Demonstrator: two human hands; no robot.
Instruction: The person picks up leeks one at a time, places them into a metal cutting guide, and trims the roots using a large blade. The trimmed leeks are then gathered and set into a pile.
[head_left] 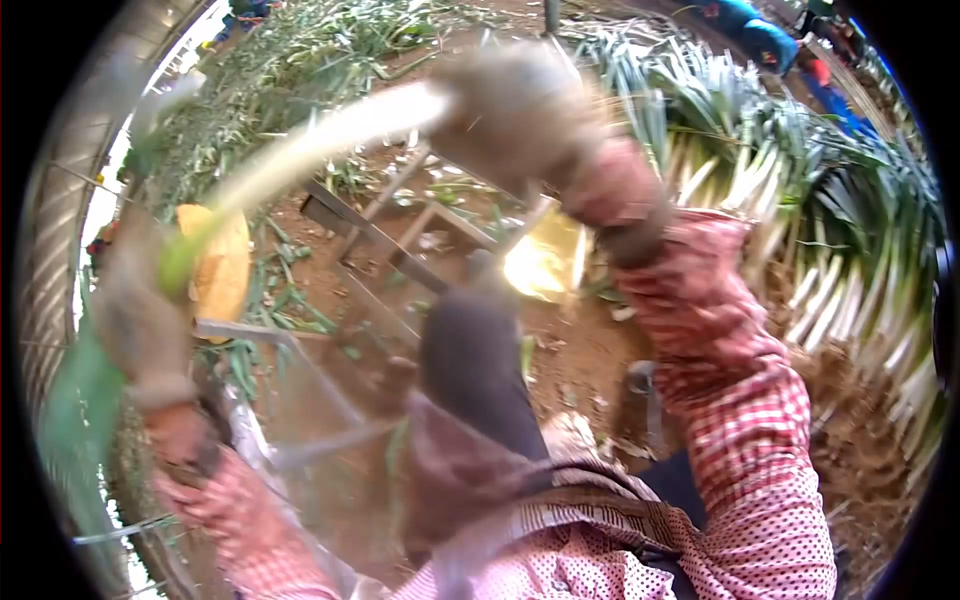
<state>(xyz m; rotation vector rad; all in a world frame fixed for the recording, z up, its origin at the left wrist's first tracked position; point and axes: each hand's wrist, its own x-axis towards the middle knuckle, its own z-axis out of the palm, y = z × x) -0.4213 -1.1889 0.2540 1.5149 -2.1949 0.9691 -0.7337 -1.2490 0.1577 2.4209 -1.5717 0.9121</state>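
In the head view, I have the leek (325,135) spanning between my hands, the right hand (520,120) gripping its white base and the left hand (145,325) closed around its leafy end, where gentle, even pressure should avoid snapping it.

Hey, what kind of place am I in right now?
Probably a farm shed or sheltered yard for sorting leek-like onions: long, white-stemmed bunches lie in a row on the right, loose green leaves are heaped at upper left, and the floor is bare soil.
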